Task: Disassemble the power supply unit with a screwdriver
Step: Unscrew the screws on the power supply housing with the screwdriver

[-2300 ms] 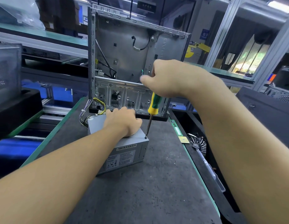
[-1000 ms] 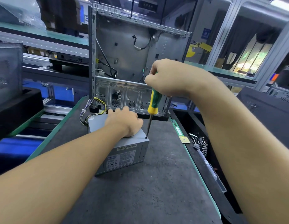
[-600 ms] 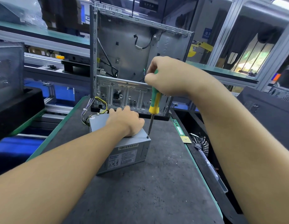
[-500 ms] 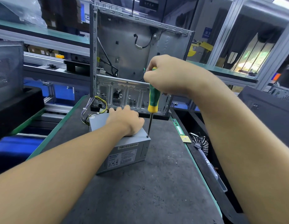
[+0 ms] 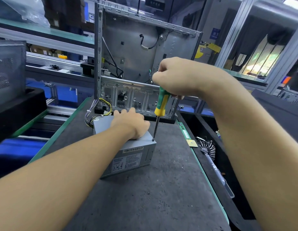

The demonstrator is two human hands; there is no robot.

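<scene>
Screwdriver (image 5: 159, 107) stands nearly upright in my right hand (image 5: 176, 79), fingers curled round its green-and-yellow handle, tip on a screw (image 5: 153, 140) at the near right corner of the power supply unit (image 5: 133, 160). My left hand (image 5: 130, 124) lies on its top, fingers together. The unit sits on the grey workbench (image 5: 145, 197).

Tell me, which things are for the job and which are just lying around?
For the job: power supply unit, screwdriver, right hand holding it, left hand resting on the unit.
Just lying around: computer case, memory stick, finned cooler.
</scene>
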